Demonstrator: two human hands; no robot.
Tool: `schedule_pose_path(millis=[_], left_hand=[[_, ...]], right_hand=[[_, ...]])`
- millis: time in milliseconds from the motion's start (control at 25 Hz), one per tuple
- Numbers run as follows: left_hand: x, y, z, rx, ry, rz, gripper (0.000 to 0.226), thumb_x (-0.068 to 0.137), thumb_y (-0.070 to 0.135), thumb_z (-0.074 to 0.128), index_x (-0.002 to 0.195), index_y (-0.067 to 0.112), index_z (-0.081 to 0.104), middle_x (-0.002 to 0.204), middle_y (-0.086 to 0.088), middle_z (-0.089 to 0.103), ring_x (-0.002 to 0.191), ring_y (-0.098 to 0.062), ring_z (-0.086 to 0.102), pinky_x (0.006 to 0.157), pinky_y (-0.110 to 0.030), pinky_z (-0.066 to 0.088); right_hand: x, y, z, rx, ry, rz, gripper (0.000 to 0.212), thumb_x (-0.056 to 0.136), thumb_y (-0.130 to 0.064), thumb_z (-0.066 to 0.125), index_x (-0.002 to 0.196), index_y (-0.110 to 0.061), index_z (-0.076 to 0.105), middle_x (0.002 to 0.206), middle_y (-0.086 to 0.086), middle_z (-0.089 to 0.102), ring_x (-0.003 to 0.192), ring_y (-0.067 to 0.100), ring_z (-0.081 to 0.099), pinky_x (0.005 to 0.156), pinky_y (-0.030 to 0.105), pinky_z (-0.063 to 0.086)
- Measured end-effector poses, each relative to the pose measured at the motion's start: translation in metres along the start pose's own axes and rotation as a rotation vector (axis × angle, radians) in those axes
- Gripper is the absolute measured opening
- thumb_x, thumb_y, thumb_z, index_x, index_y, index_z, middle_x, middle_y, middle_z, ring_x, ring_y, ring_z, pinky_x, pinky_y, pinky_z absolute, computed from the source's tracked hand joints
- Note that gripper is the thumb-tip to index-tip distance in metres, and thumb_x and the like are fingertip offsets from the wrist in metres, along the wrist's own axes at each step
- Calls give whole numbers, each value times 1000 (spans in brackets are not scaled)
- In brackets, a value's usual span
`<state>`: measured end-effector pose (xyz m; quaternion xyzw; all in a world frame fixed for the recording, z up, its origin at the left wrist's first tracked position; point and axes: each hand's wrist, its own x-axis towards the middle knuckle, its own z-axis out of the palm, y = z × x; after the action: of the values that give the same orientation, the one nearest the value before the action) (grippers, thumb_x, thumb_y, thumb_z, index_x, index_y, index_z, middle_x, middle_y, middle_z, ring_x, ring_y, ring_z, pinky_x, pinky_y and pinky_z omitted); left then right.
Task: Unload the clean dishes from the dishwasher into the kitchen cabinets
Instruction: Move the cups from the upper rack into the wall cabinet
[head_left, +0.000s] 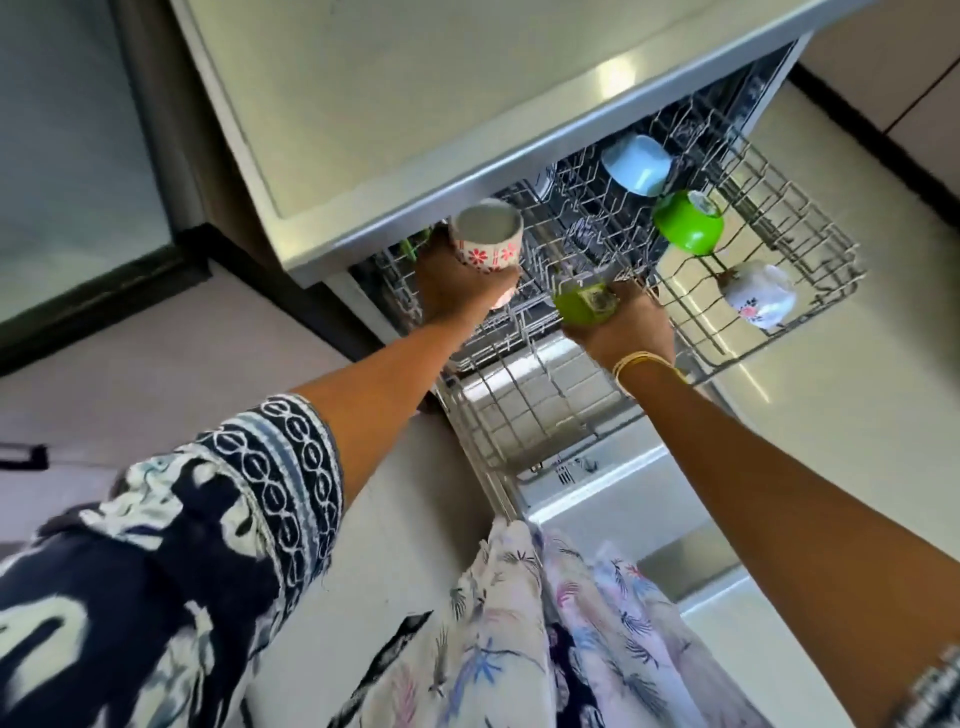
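The dishwasher's upper wire rack (769, 332) is pulled out under the counter. My left hand (457, 286) holds a white cup with red flowers (485, 236), mouth up, over the rack's left end. My right hand (623, 322) grips a green cup (584, 306) near the middle of the rack. In the rack lie a light blue cup (636, 163), another green cup (688, 223) and a white floral cup (758, 293), all tipped on their sides. Below sits the lower rack (519, 410).
A pale counter top (395, 104) overhangs the dishwasher. The open dishwasher door (623, 499) lies below the racks. Pale floor tiles (857, 415) stretch to the right, with a dark skirting and cabinet fronts (893, 62) beyond. A dark appliance front (78, 156) stands at left.
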<state>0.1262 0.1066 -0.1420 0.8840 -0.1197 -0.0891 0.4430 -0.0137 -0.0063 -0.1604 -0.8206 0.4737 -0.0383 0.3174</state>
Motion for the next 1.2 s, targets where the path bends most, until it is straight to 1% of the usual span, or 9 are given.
schedule_pose_path(millis=[160,280,400,480,560,680,880,1040,1200], left_hand=[[-58,0,-46,15,-81,-7,74,54,35,89,118,12,59,111,-3,69,98,-14,64,80,-18,54],[-92,-9,-87,-16,-157,15,74,56,35,88,119,9,58,111,-4,69,97,-9,61,71,-5,46],[-108,-18,-137,-59,-224,-5,92,46,51,83,126,15,53,117,-1,67,107,-16,63,90,-28,53],[-119,-22,-176,-66,-246,-1,90,48,44,85,127,15,52,118,-1,66,106,-15,62,92,-37,53],[-131,-27,-220,-80,-236,1,81,56,30,88,128,14,53,118,-2,65,103,-14,60,90,-33,52],[-151,-30,-292,-93,-173,16,74,61,27,87,127,16,55,117,-2,65,101,-13,59,85,-27,51],[-175,-9,-430,-142,11,67,60,62,29,86,114,15,62,108,-2,70,95,-15,67,84,-33,58],[-169,48,-538,-154,173,168,53,59,34,84,107,20,67,100,0,73,91,-13,70,85,-39,58],[-155,123,-635,-157,344,285,50,67,33,83,113,18,66,107,-1,71,93,-14,67,86,-36,56]], right_hand=[[-49,-11,-24,-51,-40,-68,73,67,-63,68,118,-11,58,108,17,67,104,36,61,85,41,52],[-83,-28,-38,-92,-66,-167,73,65,-52,74,122,-10,56,108,16,67,102,34,62,85,39,52],[-115,-55,-44,-44,-37,-211,67,67,-41,78,121,-8,57,105,15,68,98,32,63,86,41,52],[-137,-78,-46,-41,-52,-247,65,67,-43,77,118,-8,58,105,14,68,97,32,63,87,42,52],[-165,-105,-45,-21,-69,-270,68,64,-46,77,118,-10,59,106,13,69,100,32,63,89,42,52],[-208,-155,-46,42,-76,-309,72,65,-46,79,124,-12,56,114,11,67,107,30,62,94,41,50],[-284,-265,-63,192,-59,-500,70,64,-42,82,122,-12,58,114,10,67,105,27,63,90,33,50],[-325,-364,-115,270,-27,-701,63,67,-36,83,121,-12,60,118,8,66,108,23,61,85,19,40],[-348,-463,-188,359,-19,-854,61,67,-30,84,122,-15,61,121,4,65,110,18,60,85,16,38]])
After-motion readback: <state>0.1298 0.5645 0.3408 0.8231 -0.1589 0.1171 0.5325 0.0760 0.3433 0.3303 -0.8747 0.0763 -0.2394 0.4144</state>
